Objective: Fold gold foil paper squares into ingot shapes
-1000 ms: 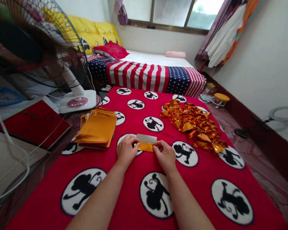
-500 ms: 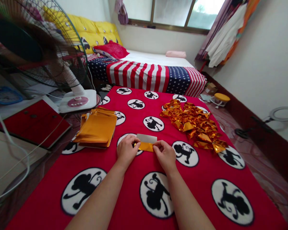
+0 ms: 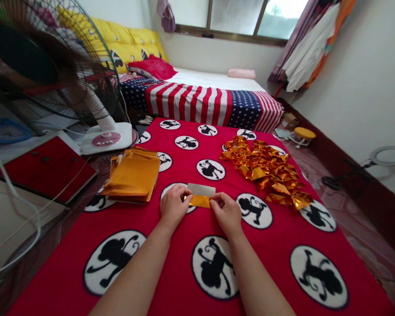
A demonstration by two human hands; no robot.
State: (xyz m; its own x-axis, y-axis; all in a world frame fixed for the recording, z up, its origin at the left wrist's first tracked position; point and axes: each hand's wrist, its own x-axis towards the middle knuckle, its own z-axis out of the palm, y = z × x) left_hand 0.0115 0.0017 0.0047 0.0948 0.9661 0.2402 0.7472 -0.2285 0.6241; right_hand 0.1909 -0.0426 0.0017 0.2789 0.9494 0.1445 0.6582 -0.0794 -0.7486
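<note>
A sheet of gold foil paper (image 3: 200, 201) lies between my hands, its near part folded over with the gold side up and its pale back showing along the far strip. My left hand (image 3: 175, 204) pinches the left end of the fold. At the right end, the fingers of my right hand (image 3: 226, 212) are closed on the paper. To the left sits a stack of flat gold foil sheets (image 3: 131, 175). Over on the right is a pile of folded gold foil pieces (image 3: 266, 169). All of it rests on a red cloth (image 3: 171, 281) with monkey prints in white circles.
A fan (image 3: 108, 136) with its blades blurred stands at the left, beside a red-topped cabinet (image 3: 46, 169) and a white cable (image 3: 37, 219). Beyond the cloth is a bed (image 3: 197, 103). A yellow stool (image 3: 304, 134) and a ring light (image 3: 388, 156) are at the right.
</note>
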